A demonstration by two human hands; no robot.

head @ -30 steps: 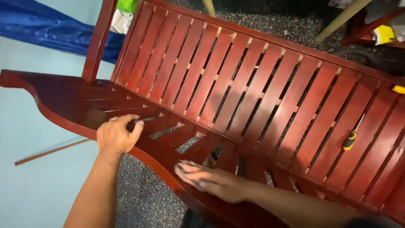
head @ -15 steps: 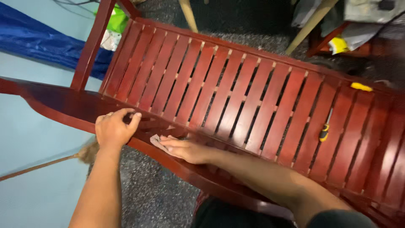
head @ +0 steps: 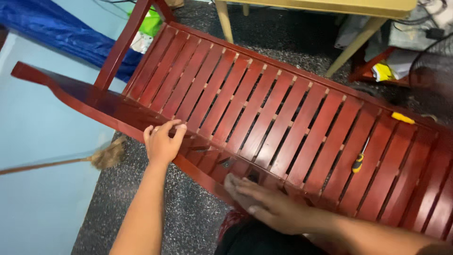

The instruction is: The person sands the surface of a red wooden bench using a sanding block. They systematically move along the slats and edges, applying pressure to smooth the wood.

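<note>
Resting on red slatted bench (head: pixel 283 108), both hands at near edge rail. Left hand (head: pixel 163 141) curled over rail, fingers bent, gripping nothing else. Right hand (head: pixel 264 203) flat, fingers together, pressed on slats. Bench long axis runs left-right; screwdriver (head: pixel 358 160) lies on slats right of right hand.

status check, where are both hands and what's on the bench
Left hand flat on the red slatted bench, near its front rail. Right hand flat on the front edge, fingers spread. Screwdriver lying loose on the slats, clear of both hands.
</note>
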